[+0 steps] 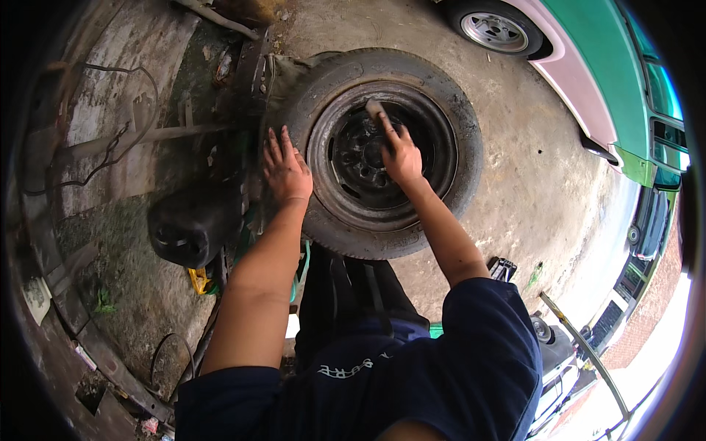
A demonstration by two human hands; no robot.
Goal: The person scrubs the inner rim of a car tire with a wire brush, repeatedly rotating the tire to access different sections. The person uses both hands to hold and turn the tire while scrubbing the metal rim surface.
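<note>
A dusty black tire (448,95) on a dark steel wheel rim (329,176) lies face up in front of me. My left hand (287,170) rests on the left sidewall of the tire, fingers stretched out and nothing in them. Over the inside of the rim, right of its center, my right hand (401,152) is closed round a small tool with a pale, rounded end (375,109). That end points at the upper part of the wheel disc; my fingers cover the rest, so its kind cannot be told.
Left of the tire are a black rounded plastic part (187,226), metal frame pieces and a thin cable (157,95). A green and pink vehicle (588,66) with a silver wheel (494,31) stands at the upper right. A long bar (585,345) slants at lower right.
</note>
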